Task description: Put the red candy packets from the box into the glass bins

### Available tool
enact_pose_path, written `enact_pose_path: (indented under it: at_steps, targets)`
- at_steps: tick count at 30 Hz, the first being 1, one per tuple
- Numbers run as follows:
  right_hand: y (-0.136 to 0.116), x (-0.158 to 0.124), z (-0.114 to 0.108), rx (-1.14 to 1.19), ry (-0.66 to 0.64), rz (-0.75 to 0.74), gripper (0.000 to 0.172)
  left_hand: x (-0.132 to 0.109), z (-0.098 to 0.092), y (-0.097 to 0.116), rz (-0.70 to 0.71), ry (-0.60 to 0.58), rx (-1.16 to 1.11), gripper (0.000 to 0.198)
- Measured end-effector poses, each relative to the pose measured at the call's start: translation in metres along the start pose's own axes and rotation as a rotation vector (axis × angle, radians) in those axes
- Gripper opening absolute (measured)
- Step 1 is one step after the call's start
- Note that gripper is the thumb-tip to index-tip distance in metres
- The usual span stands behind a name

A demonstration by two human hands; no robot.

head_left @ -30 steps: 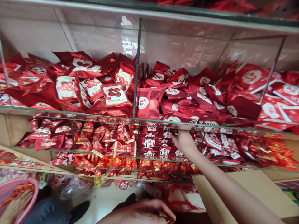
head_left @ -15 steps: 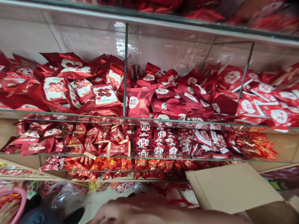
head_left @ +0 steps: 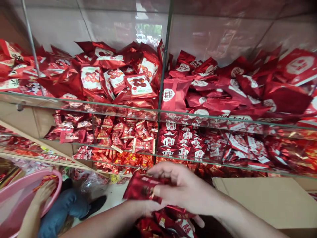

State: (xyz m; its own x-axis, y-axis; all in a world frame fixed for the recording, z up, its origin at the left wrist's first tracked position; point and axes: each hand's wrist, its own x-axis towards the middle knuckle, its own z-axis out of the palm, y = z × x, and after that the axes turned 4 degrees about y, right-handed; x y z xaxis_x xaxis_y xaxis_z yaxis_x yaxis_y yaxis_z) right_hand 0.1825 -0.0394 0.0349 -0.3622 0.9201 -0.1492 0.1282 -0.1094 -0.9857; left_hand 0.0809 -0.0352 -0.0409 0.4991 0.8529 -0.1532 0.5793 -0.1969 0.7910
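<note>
At the bottom centre, my right hand [head_left: 177,186] curls over a shiny dark red snack packet [head_left: 141,190], its thumb across the front. My left hand [head_left: 150,206] comes in from the lower left and reaches beneath the bunch; fingertips show on the far side, and most of its fingers are hidden. Between and below both hands are more red packets [head_left: 184,226], some with white labels. The hands are slightly blurred. Just beyond them stand glass shelves [head_left: 119,107] filled with red packets [head_left: 174,94].
An open cardboard box [head_left: 267,198] stands at the lower right. At the lower left, another person's hand [head_left: 46,191] is in a pink basin [head_left: 58,185] of small red packets. That person's knee [head_left: 65,205] is beside it. Glass dividers [head_left: 165,56] split the shelves.
My view has turned left and down. Both hands are now visible with red packets in them; before, only a blurred arm and hand showed at the bottom edge.
</note>
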Motion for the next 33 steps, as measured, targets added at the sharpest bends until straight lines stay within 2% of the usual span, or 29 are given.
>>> enact_pose_path:
  at_steps: [1, 2, 4, 5, 6, 7, 9, 12, 15, 18, 20, 23, 24, 27, 29, 31, 33]
  targets:
    - [0.002, -0.001, -0.007, 0.111, 0.017, 0.018, 0.027, 0.001, -0.007, -0.002, 0.076, -0.068, 0.043, 0.056]
    - [0.005, -0.002, -0.013, 0.192, 0.028, 0.037, 0.024, 0.001, -0.013, -0.004, 0.089, -0.217, -0.051, 0.054]
    - [0.01, -0.005, -0.023, 0.274, 0.044, 0.079, 0.02, 0.001, -0.022, -0.006, -0.033, -0.637, -0.557, 0.045]
    - [0.013, -0.007, -0.028, 0.289, 0.049, 0.097, 0.019, 0.001, -0.024, -0.007, -0.105, -0.809, -0.789, 0.044]
    - [0.016, -0.01, -0.031, 0.276, 0.06, 0.093, 0.018, 0.001, -0.025, -0.008, -0.179, -0.919, -0.972, 0.045]
    - [0.02, -0.014, -0.035, 0.222, 0.085, 0.051, 0.017, 0.001, -0.024, -0.009, -0.232, -0.957, -1.09, 0.047]
    - [0.028, -0.023, -0.039, -0.027, 0.167, -0.124, 0.018, 0.001, -0.02, -0.012, -0.301, -0.915, -1.208, 0.052]
    - [0.042, -0.037, -0.042, -0.487, 0.286, -0.397, 0.03, 0.002, -0.013, -0.017, -0.37, -0.839, -1.321, 0.06]
    - [0.053, -0.047, -0.039, -0.676, 0.319, -0.487, 0.036, 0.003, -0.013, -0.02, -0.387, -0.805, -1.314, 0.073]
    - [0.057, -0.052, -0.038, -0.648, 0.225, -0.428, 0.039, 0.004, -0.02, -0.017, -0.281, -0.776, -1.086, 0.049]
    - [0.055, -0.052, -0.04, -0.507, 0.191, -0.317, 0.034, 0.005, -0.028, -0.012, -0.213, -0.806, -0.917, 0.037]
    - [0.05, -0.049, -0.046, -0.331, 0.265, -0.134, 0.022, 0.006, -0.037, -0.004, -0.184, -0.838, -0.707, 0.038]
    - [0.048, -0.047, -0.047, -0.321, 0.263, -0.079, 0.027, 0.006, -0.039, -0.002, -0.168, -0.827, -0.646, 0.037]
    - [0.045, -0.039, -0.047, -0.227, 0.107, 0.075, 0.047, 0.008, -0.041, 0.0, -0.093, -0.802, -0.546, 0.034]
    - [0.045, -0.034, -0.046, -0.004, 0.047, 0.148, 0.043, 0.009, -0.04, -0.002, -0.069, -0.821, -0.551, 0.034]
    - [0.045, -0.029, -0.05, 0.159, 0.097, 0.156, 0.04, 0.01, -0.041, -0.005, -0.049, -0.857, -0.609, 0.04]
    - [0.042, -0.023, -0.062, 0.039, 0.235, 0.083, 0.037, 0.01, -0.041, -0.007, -0.033, -0.882, -0.674, 0.049]
